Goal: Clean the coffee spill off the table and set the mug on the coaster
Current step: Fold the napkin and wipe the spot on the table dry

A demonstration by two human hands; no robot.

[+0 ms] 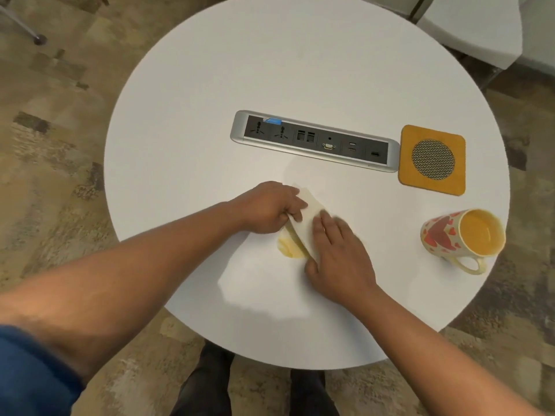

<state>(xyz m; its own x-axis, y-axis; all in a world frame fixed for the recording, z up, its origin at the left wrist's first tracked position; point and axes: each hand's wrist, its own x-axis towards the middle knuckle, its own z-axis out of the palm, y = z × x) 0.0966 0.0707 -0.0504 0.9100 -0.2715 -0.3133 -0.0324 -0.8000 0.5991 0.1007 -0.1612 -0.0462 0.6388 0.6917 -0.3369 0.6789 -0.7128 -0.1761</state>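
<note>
Round white table: the coffee spill is partly covered, not yet cleared.
A folded paper napkin is pinched by the left hand and pressed flat by the right hand; yellowish spill shows beside it; the heart-patterned mug lies tipped, near the empty coaster.

- An office or meeting room is suggested.
- A round white table is fitted with a built-in power and data panel: sockets, network, VGA and USB ports are seen.
- Patterned commercial carpet is laid.
- A chair leg and white furniture are seen nearby.
</note>
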